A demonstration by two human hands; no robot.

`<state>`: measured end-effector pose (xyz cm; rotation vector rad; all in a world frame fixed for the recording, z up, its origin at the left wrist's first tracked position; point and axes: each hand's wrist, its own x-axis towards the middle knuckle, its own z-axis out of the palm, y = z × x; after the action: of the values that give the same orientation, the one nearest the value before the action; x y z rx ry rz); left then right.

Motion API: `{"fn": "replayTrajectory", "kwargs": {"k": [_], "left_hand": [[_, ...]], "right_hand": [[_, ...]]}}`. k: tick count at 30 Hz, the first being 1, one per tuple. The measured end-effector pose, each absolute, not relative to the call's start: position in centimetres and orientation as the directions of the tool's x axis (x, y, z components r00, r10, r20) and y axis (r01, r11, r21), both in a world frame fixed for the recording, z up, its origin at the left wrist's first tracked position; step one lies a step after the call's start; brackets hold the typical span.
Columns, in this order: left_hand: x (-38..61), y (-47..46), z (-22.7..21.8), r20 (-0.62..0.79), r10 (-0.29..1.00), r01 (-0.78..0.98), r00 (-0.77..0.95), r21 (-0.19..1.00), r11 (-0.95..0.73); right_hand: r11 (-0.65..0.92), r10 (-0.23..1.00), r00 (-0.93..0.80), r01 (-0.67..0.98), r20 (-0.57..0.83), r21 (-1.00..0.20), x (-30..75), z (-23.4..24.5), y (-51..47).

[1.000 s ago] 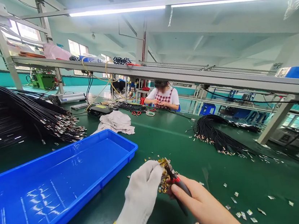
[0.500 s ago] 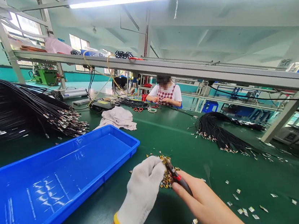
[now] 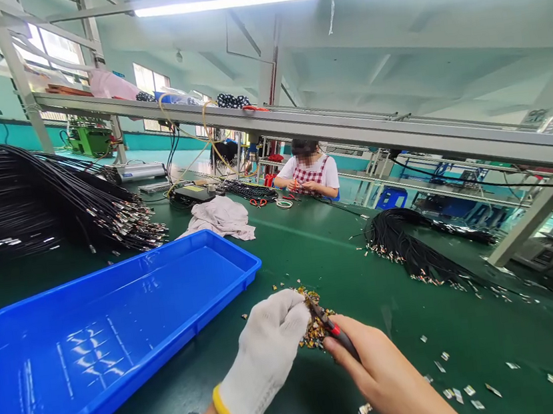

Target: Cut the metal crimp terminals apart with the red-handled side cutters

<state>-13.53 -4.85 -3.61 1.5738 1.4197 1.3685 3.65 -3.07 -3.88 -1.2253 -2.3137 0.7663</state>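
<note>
My right hand (image 3: 385,378) is bare and shut on the black handle of red-and-black pliers (image 3: 335,331). My left hand (image 3: 264,359) wears a white knit glove with a yellow cuff, and its fingertips meet the pliers' jaws. Whatever those fingers pinch is hidden by the glove. Under both hands lies a heap of small gold-coloured metal scraps (image 3: 316,328). Loose silver metal pieces (image 3: 460,392) lie on the green mat to the lower right.
A blue plastic tray (image 3: 112,267) lies to my left. Bundles of black cable with metal ends lie at the left (image 3: 54,201) and right (image 3: 413,250). Beyond a crumpled cloth (image 3: 220,219), a co-worker (image 3: 309,176) sits under a grey overhead rail (image 3: 296,124).
The whole view has shifted slightly as my head moved and levelled. My hands and the pliers stay at the scrap heap, with no clear change in hold.
</note>
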Motion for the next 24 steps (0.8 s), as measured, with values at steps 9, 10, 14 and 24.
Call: {"fn": "replayTrajectory", "kwargs": {"k": [9, 10, 14, 24], "left_hand": [[-13.78, -4.80, -3.62, 0.260, 0.963, 0.296, -0.063, 0.927, -0.231], [-13.80, -4.80, -3.63, 0.258, 0.964, 0.303, -0.061, 0.925, -0.228], [-13.86, -4.78, -3.69, 0.244, 0.968, 0.350, -0.059, 0.913, -0.208], [-13.84, -4.73, -3.61, 0.231, 0.971, 0.346, -0.056, 0.917, -0.198]], "right_hand": [[0.473, 0.817, -0.570, 0.578, 0.086, -0.665, 3.62, -3.56, -3.08], [0.475, 0.818, -0.569, 0.582, 0.086, -0.660, 3.64, -3.62, -3.02], [0.484, 0.816, -0.571, 0.589, 0.091, -0.647, 3.83, -3.92, -2.83], [0.500, 0.812, -0.577, 0.614, 0.084, -0.611, 3.81, -4.36, -2.48]]}}
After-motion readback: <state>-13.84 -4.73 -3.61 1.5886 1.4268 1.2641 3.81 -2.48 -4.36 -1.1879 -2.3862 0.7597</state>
